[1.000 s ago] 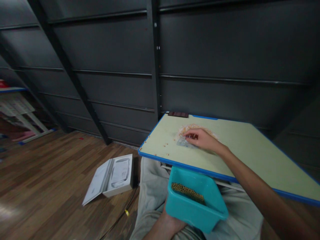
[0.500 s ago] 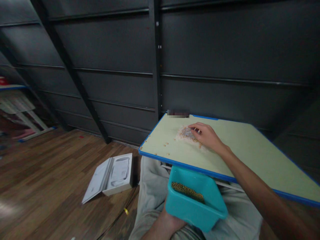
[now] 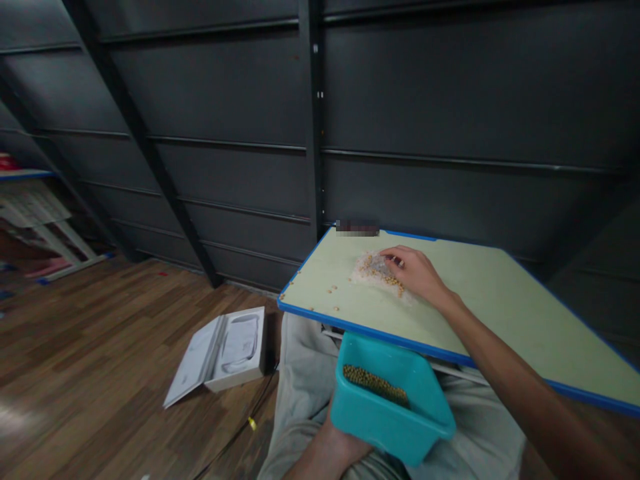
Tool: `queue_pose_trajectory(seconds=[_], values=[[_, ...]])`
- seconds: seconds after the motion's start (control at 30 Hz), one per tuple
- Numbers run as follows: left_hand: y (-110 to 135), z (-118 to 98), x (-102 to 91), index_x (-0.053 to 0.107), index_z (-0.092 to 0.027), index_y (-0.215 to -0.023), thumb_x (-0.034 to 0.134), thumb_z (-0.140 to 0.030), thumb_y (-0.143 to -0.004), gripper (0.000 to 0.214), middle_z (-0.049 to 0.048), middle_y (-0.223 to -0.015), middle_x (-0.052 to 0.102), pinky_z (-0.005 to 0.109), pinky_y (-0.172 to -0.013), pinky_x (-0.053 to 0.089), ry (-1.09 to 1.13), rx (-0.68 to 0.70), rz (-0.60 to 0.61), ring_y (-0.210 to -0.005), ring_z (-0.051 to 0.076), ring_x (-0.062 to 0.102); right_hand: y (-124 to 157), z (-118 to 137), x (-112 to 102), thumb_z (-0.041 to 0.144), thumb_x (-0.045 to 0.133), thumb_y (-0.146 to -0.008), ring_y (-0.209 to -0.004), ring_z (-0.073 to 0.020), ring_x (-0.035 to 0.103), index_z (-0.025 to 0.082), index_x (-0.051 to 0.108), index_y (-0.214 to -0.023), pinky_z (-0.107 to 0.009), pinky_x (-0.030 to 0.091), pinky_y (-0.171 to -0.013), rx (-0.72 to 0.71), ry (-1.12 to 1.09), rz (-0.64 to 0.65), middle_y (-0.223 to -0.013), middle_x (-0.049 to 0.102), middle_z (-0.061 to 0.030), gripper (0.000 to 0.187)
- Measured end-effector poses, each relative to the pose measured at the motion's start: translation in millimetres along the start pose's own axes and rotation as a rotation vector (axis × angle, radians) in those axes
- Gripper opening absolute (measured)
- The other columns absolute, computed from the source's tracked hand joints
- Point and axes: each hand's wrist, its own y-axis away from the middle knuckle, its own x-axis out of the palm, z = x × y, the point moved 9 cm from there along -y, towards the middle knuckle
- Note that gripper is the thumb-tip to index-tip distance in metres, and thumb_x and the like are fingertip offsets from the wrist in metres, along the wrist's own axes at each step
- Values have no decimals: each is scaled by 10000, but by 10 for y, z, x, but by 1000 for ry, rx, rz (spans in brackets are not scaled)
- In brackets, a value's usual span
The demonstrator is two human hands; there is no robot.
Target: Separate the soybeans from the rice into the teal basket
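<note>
Yellow grains [image 3: 393, 283] lie just beside the right grip [image 3: 416, 272].

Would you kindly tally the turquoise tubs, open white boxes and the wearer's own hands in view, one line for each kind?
Turquoise tub: 1
Open white box: 1
Hands: 2, the right hand and the left hand, partly hidden
Total: 4

Bearings taken from view centre. Twelve o'clock: dark panelled wall [image 3: 240, 93]. Nine o'clock: blue-edged side table [image 3: 30, 175], red item [image 3: 7, 162] on top, pink item [image 3: 49, 267] beneath, both indistinct. Eight o'clock: white box [image 3: 239, 350], standing open on wooden floor [image 3: 100, 313]. Seven o'clock: dark cable [image 3: 231, 443] bearing yellow tag [image 3: 252, 423], same floor.
</note>
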Motion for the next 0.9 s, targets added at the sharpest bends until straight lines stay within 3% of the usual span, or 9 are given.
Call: queue_pose_trajectory(seconds=[0.37,0.53,0.9], values=[[26,-16,126,833,-301,-871,701,-445,-805,206,48,-931,883,519,-1048,529,24,-9,59,-1066,299,772,-9,-9,50,137,610,-967,-1069,-310,772,206,810,-1172,-462,586,-968,-1,-74,0,-1227,818,-115,295],[23,-26,99,832,-300,-885,683,-459,-818,228,53,-932,882,521,-1056,523,-6,-3,13,-1081,300,770,-17,-22,70,143,631,-956,-1033,-292,782,223,816,-1143,-427,594,-933,10,-118,4,-1181,833,-97,275],[23,-5,58,832,-301,-942,679,-486,-817,271,52,-990,881,521,-1090,514,-33,-6,41,-1119,294,763,-17,8,69,118,643,-940,-993,-284,786,187,815,-1137,-397,592,-906,17,-120,15,-1156,835,-118,270]])
